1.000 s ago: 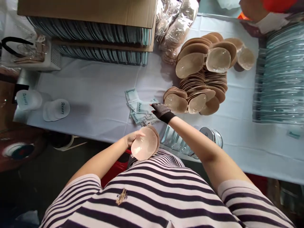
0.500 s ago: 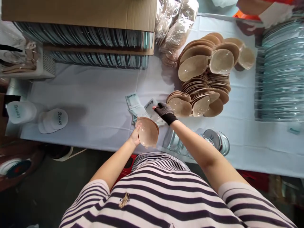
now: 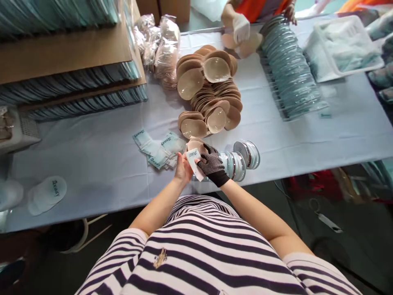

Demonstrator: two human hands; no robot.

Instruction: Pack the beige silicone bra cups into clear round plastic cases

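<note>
both hands have met above the table [image 3: 92, 164] edge: gloved right hand [image 3: 211, 164] pinches a sachet [image 3: 194, 160] against the cup [image 3: 196, 144], held by the bare left hand [image 3: 183, 169], fingers closed behind it.

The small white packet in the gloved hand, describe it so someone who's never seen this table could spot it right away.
Find the pale blue table and its near edge, where the person's two hands meet. The small white packet is pinched in the right hand, which wears a black dotted glove. Unlike the loose packets lying flat to the left, it is lifted off the cloth.
</note>
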